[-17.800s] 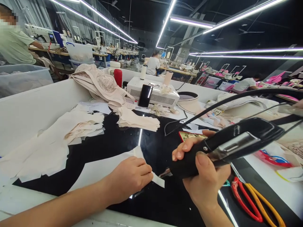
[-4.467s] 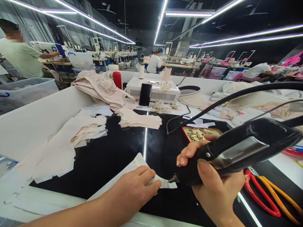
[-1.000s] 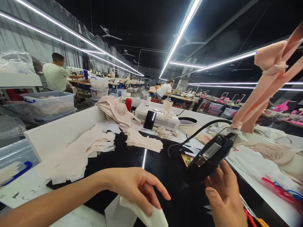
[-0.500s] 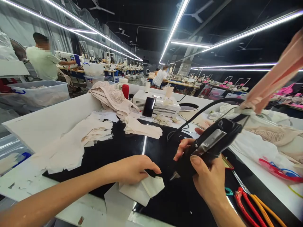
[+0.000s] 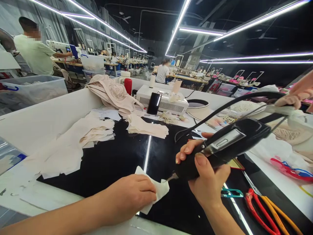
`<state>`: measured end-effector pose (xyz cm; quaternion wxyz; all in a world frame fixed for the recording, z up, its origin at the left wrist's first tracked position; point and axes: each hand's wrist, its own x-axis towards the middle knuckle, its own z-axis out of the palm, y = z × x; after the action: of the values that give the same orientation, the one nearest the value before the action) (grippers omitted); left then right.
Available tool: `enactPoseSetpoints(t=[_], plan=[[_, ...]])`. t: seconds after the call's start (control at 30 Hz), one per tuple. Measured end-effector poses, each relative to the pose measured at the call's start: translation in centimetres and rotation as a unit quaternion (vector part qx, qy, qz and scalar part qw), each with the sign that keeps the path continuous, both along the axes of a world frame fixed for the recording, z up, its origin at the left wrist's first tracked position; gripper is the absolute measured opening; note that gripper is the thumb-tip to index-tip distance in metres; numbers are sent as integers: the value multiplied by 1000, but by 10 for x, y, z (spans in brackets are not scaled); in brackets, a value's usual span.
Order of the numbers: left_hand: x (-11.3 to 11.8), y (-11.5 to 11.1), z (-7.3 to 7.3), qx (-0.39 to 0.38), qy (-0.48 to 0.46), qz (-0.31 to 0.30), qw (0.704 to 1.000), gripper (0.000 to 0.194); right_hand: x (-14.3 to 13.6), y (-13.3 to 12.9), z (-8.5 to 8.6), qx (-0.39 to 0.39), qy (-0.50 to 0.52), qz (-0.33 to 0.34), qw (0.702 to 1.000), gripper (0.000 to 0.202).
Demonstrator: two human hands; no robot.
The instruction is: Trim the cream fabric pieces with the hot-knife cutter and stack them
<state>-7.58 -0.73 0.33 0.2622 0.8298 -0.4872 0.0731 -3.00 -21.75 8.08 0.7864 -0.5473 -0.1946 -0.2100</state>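
Note:
My left hand [image 5: 133, 197] is closed on a cream fabric piece [image 5: 161, 189] low over the black work surface [image 5: 107, 169]; its thumb side is partly hidden. My right hand [image 5: 210, 176] wraps round a black handheld tool [image 5: 234, 140] with a metal plate on its side. The tool's pointed metal tip [image 5: 173, 177] is at the right edge of the cream piece. Whether tip and fabric touch is hard to tell. A black cable [image 5: 220, 106] and a pale strap [image 5: 281, 109] are at the tool's rear end.
Stacked cream pieces [image 5: 97, 130] lie left, more [image 5: 146, 127] behind. A phone [image 5: 154, 103] leans on a white box [image 5: 168, 99]. Red-handled scissors [image 5: 259, 212], orange handles [image 5: 278, 212] and a teal snipper [image 5: 232, 193] lie right. One person [image 5: 35, 49] sits far left, another [image 5: 162, 72] farther back.
The tool has tilted flatter, and its tip has come to the fabric's edge. My left hand has turned the cream piece and moved slightly down. The head view has shifted a little.

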Motion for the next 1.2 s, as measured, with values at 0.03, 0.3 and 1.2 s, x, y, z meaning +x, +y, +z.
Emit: enactPoseSetpoints(t=[0.03, 0.3, 1.2], plan=[[-2, 4, 1, 0, -3, 3, 1000, 28, 0, 2, 0, -2, 1, 5, 1000, 42], [-16, 30, 15, 5, 2, 7, 1000, 29, -6, 19, -13, -9, -4, 83, 997, 42], [-2, 30, 9, -16, 1, -6, 1000, 17, -17, -25, -5, -107, 27, -76, 991, 38]])
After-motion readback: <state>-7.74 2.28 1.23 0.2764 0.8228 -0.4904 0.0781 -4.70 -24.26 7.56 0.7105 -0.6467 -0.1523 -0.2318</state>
